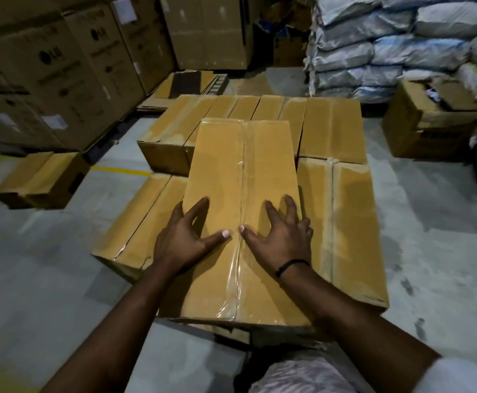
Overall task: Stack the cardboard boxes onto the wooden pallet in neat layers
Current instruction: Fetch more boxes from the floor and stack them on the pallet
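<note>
A long taped cardboard box point(240, 165) lies on top of a layer of similar brown boxes point(345, 222) in the middle of the floor. My left hand point(185, 239) and my right hand point(280, 236) rest flat on its near top, fingers spread, thumbs almost meeting at the clear tape seam. The lower layer shows boxes to the left point(135, 231), to the right and behind point(331, 129). The wooden pallet is hidden under the boxes; only a dark edge point(231, 334) shows below the near side.
A loose taped box point(41, 180) sits on the concrete floor at the left by a yellow line point(121, 170). Tall printed cartons point(56, 75) stand at the back left, piled white sacks point(387, 43) at the back right, an open carton point(430, 120) at the right.
</note>
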